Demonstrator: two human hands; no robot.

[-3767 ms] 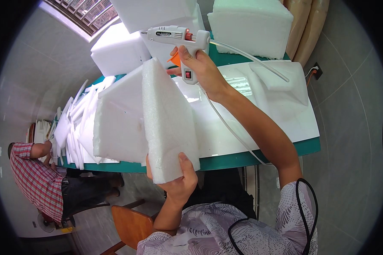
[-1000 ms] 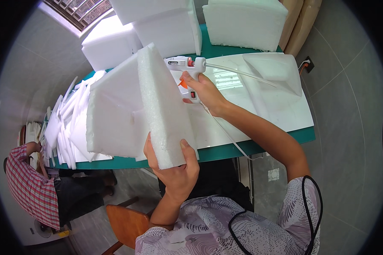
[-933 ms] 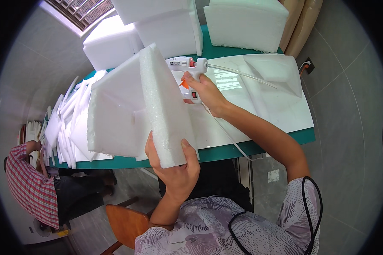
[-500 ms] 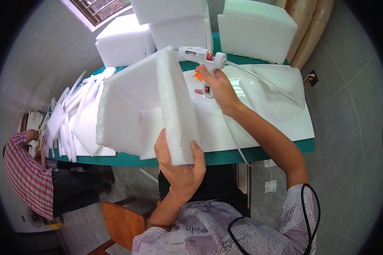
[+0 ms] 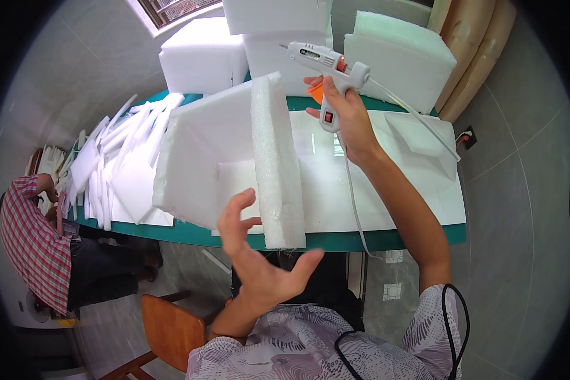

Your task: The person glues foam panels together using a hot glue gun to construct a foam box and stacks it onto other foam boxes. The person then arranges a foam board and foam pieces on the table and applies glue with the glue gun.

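1. Presently, the left hand point(image 5: 263, 278) is below the near end of the foam box point(image 5: 190, 158), palm turned up, thumb stretched to the right.
2. Its fingers are spread and curved, and they grasp nothing; whether one fingertip touches the thick right wall point(image 5: 275, 171) of the box, I cannot tell.
3. The right hand point(image 5: 351, 120) is raised above the table point(image 5: 418, 239), its forearm slanting up from the lower right.
4. Its fingers are wrapped around the handle of the glue gun point(image 5: 316, 60), whose nozzle points to the left, slightly upward.
5. A glue stick point(image 5: 418, 117) sticks out behind it, and the cord point(image 5: 351, 196) hangs down past the table edge.
6. The box stands on the green table, left of a white sheet's bare part point(image 5: 373, 202).
7. Farther left lie foam strips point(image 5: 126, 145); foam blocks point(image 5: 202, 60) stand behind.
8. On the grey floor are a wooden chair point(image 5: 171, 329) and, at far left, a co-worker point(image 5: 35, 237) bending forward.
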